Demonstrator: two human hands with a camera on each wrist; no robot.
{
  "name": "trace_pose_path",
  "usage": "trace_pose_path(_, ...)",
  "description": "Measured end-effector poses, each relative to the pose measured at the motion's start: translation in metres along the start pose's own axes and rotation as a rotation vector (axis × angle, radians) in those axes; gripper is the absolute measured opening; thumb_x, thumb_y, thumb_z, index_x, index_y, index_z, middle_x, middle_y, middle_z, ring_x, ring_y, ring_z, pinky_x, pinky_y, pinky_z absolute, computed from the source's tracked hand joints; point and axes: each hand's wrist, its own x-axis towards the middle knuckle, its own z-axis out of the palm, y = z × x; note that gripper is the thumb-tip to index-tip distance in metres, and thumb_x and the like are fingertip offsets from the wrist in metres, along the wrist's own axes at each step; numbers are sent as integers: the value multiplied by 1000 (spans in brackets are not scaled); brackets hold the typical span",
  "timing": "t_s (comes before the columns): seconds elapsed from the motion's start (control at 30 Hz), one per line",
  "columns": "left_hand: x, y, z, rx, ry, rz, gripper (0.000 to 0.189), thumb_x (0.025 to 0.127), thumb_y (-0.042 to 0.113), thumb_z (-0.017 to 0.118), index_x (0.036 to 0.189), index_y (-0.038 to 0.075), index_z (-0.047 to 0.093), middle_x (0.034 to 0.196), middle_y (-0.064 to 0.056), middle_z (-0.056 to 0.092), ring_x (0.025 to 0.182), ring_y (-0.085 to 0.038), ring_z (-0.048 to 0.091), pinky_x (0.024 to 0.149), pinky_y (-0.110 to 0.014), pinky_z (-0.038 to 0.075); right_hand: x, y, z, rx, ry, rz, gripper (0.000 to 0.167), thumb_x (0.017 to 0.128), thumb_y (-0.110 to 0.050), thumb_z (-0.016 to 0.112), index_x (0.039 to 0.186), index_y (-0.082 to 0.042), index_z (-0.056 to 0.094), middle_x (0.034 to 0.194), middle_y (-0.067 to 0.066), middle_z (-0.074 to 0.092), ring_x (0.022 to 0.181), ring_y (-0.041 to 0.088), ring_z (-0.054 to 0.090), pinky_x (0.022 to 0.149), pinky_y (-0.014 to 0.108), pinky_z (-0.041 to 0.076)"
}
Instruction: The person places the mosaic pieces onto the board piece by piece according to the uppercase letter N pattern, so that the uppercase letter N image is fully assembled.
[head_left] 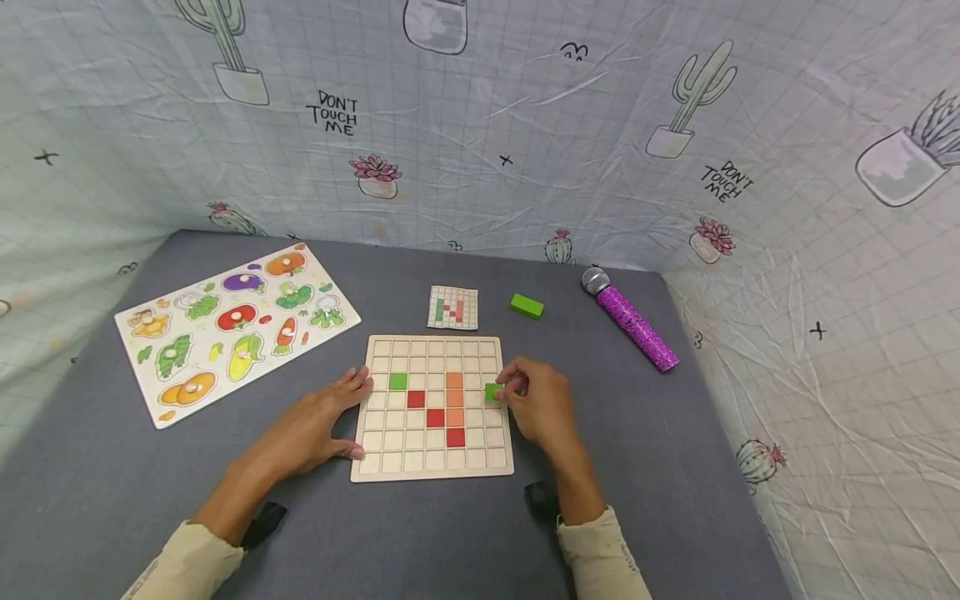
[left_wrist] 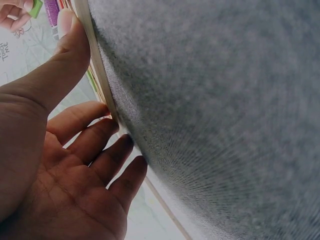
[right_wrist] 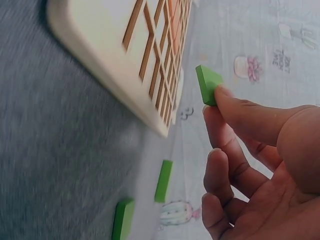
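Note:
A wooden grid board (head_left: pixel 432 476) lies flat on the dark table. In its cells sit a green tile (head_left: pixel 397 381), several red tiles (head_left: pixel 436 418) in a diagonal and several orange tiles (head_left: pixel 454 398) in a column. Over the board's right side, my right hand (head_left: pixel 542 402) pinches a green square tile (right_wrist: pixel 205 85) between thumb and fingertips; the right wrist view shows it held above the board's surface. My left hand (head_left: pixel 311 431) rests along the left edge, thumb (left_wrist: pixel 75 42) and fairly straight fingers touching the board there.
Behind the board lie a small pattern card (head_left: pixel 453 308) and a green block (head_left: pixel 527 306). A purple glittery microphone (head_left: pixel 636 325) lies at the back right, a vegetable picture board (head_left: pixel 236 329) at the left. A cactus-print cloth (head_left: pixel 465 125) hangs behind the table.

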Motion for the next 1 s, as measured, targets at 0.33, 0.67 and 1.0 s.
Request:
trace_pose_path(0.33,1,1,0,7,-8,-13,105,73,33,96,159,-1,46,170,-21,37,158,-46,35,117,-65,41,-2,-17,14,3,-25,-41,18,82,-17,93,89,-21,77,72,-6,70,64,11,53,58,29,39)
trace_pose_path(0.67,1,0,0,-8,-8,-8,104,73,32,96,158,-2,47,170,-22,38,157,-47,35,117,-66,41,-6,-39,26,8,-76,-110,17,84,-18,92,91,-22,77,75,-9,72,69,12,53,69,31,40)
trace_pose_path(1.0,2,-1,0,-11,-12,-12,104,73,32,97,158,-2,47,170,-22,37,157,-47,35,118,-66,39,-7,-56,42,-12,-132,-130,14,87,-18,88,89,-24,76,76,-11,68,79,10,59,84,36,43)
